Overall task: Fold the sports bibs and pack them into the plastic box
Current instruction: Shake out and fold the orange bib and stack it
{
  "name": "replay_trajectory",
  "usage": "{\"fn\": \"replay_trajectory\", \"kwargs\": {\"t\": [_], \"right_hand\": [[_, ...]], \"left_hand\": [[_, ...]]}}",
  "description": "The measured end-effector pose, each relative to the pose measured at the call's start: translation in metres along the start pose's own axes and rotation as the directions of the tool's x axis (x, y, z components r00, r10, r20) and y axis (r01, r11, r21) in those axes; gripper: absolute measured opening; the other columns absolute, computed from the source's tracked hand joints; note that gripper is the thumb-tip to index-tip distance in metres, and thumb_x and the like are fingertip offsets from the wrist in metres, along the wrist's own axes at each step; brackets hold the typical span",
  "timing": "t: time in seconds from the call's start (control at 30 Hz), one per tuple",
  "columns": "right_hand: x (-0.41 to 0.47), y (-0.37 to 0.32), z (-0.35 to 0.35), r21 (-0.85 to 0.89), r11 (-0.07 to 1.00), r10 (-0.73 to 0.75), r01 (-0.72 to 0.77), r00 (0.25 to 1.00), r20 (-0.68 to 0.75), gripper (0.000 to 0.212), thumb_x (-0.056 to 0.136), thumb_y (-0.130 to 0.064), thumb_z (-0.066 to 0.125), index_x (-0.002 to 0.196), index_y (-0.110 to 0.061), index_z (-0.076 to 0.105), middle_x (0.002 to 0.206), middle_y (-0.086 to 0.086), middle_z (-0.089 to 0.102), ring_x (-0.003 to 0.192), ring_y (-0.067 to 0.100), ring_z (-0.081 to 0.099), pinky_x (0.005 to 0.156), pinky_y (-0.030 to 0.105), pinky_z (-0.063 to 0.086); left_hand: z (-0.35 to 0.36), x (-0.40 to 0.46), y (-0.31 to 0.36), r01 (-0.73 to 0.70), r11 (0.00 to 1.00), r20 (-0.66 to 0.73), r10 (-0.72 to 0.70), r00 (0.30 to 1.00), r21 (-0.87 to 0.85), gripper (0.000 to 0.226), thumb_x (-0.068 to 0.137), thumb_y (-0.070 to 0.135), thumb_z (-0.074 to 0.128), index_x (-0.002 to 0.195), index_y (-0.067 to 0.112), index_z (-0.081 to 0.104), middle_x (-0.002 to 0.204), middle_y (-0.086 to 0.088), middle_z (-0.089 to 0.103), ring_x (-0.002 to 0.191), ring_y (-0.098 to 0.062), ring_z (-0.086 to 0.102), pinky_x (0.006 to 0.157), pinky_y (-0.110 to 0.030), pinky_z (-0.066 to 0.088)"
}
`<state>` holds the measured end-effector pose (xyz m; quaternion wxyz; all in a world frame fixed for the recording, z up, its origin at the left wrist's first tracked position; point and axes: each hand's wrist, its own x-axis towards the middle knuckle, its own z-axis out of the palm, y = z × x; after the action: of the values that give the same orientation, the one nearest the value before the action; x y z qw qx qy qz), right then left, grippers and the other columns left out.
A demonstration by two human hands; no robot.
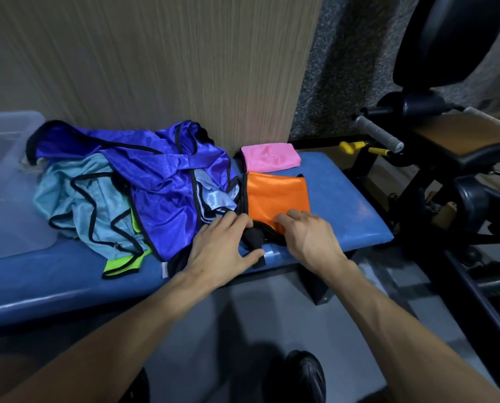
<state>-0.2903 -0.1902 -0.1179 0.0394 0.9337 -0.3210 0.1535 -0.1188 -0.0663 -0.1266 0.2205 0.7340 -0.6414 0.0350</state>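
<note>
An orange bib (275, 196) lies folded on the blue padded bench (353, 216), with a folded pink bib (269, 157) behind it. My left hand (222, 251) lies flat at the orange bib's near left corner, fingers over its black trim (254, 241). My right hand (306, 237) presses on the bib's near edge with fingers bent down. To the left sits a loose heap of bibs: royal blue (167, 181), light blue (77, 199) and neon green (123, 263). The clear plastic box (7, 175) stands at the bench's far left.
A wood-grain wall panel (155, 59) rises behind the bench. Black gym equipment with a grey handle (379, 133) and yellow knobs (350, 146) stands at the right. My shoe (306, 376) is on the grey floor below.
</note>
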Motion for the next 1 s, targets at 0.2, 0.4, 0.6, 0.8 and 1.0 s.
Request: {"fn": "replay_trajectory", "kwargs": {"t": [0.2,0.4,0.6,0.8,1.0], "right_hand": [[-0.005,-0.008,-0.016,0.091,0.995,-0.041,0.031,0.994,0.104,0.064,0.088,-0.044,0.019,0.139,-0.028,0.054,0.097,0.004,0.061,0.085,0.033,0.063,0.064,0.04,0.049],[-0.007,-0.008,-0.019,0.048,0.998,-0.05,0.039,0.965,0.257,0.074,0.083,-0.055,0.052,0.153,-0.038,0.035,0.116,0.004,0.055,0.102,0.03,0.059,0.075,0.039,0.049],[-0.008,-0.011,-0.018,0.011,0.999,-0.039,0.037,0.962,0.271,0.075,0.088,-0.045,0.066,0.154,-0.039,0.033,0.12,0.006,0.05,0.106,0.031,0.058,0.077,0.039,0.05],[-0.011,-0.015,-0.017,0.019,1.0,-0.029,0.025,0.968,0.25,0.068,0.088,-0.038,0.066,0.151,-0.035,0.04,0.117,0.009,0.052,0.1,0.035,0.06,0.072,0.04,0.049],[-0.009,-0.017,-0.019,-0.009,1.0,-0.017,0.02,0.964,0.265,0.067,0.089,-0.039,0.065,0.151,-0.034,0.038,0.12,0.008,0.05,0.104,0.033,0.058,0.073,0.037,0.046]], "left_hand": [[-0.002,0.005,-0.002,-0.202,0.964,-0.007,0.207,0.978,0.171,0.033,0.088,0.043,0.066,0.116,0.028,0.059,0.101,0.003,0.047,0.09,-0.022,0.052,0.066,-0.037,0.051],[-0.018,0.0,-0.006,-0.229,0.972,0.129,0.235,0.963,-0.059,0.014,0.097,0.04,0.059,0.106,0.029,0.056,0.113,0.011,0.043,0.103,-0.014,0.048,0.068,-0.04,0.054],[-0.012,-0.01,-0.006,-0.258,0.961,0.151,0.27,0.951,-0.097,0.015,0.092,0.038,0.066,0.1,0.029,0.056,0.109,0.01,0.044,0.1,-0.015,0.05,0.081,-0.04,0.052],[-0.001,-0.019,0.009,-0.242,0.966,0.093,0.233,0.968,0.092,0.021,0.09,0.044,0.062,0.096,0.025,0.058,0.103,0.003,0.047,0.089,-0.023,0.051,0.075,-0.043,0.049],[-0.009,-0.022,0.023,-0.099,0.95,0.062,0.084,0.995,0.295,0.024,0.09,0.046,0.067,0.096,0.024,0.063,0.086,-0.005,0.058,0.065,-0.031,0.062,0.055,-0.04,0.049]]}}
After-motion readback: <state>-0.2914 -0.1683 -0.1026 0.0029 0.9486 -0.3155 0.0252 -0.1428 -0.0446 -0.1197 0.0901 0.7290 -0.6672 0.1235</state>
